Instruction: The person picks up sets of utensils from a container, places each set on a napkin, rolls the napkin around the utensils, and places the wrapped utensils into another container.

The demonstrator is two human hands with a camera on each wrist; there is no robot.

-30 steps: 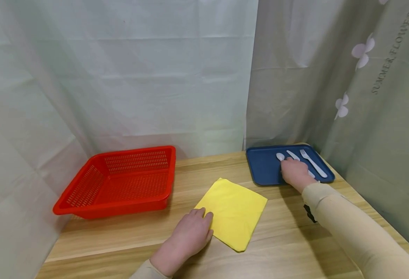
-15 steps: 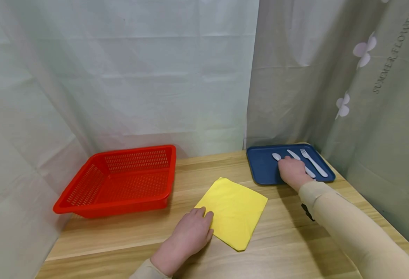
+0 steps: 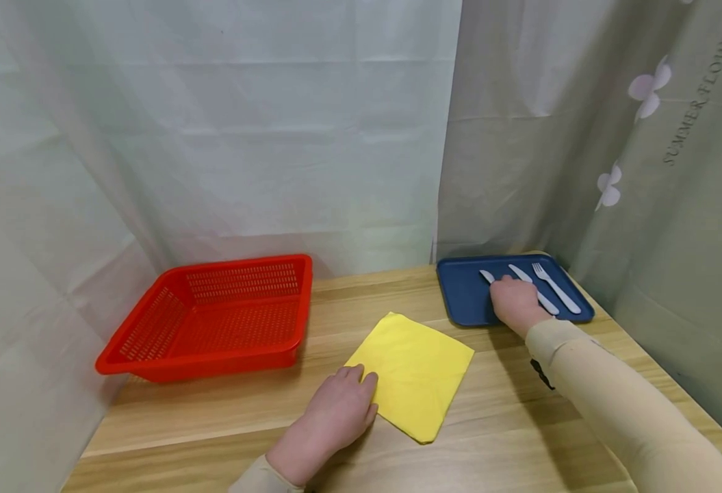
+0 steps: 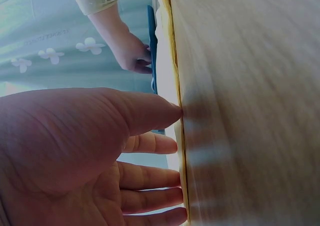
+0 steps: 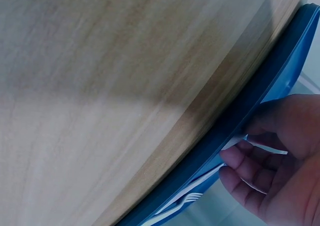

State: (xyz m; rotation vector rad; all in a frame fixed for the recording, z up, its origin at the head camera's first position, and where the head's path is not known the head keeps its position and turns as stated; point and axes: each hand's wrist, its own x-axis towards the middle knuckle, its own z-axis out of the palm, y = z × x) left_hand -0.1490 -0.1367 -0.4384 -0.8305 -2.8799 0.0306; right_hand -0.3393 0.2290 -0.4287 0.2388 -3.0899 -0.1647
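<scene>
A folded yellow napkin (image 3: 421,370) lies on the wooden table, and my left hand (image 3: 339,408) rests on its left edge. The left wrist view shows the thumb and fairly straight fingers (image 4: 150,175) touching the napkin's edge (image 4: 176,75). On the blue tray (image 3: 462,298), my right hand (image 3: 514,302) pinches a white spoon (image 3: 486,276); only its tilted bowl end shows in the head view. The spoon handle (image 5: 234,142) shows between thumb and fingers in the right wrist view. Beside that hand lie a white knife (image 3: 547,304) and a white fork (image 3: 556,287).
A red perforated plastic basket (image 3: 237,329) stands at the table's back left. Curtains (image 3: 311,137) hang behind and on both sides, close to the tray and the basket. Bare wooden table (image 3: 213,418) lies in front of the basket.
The spoon has shifted slightly left and turned edge-on in my right hand, which has moved slightly left. My left hand and the napkin have stayed still.
</scene>
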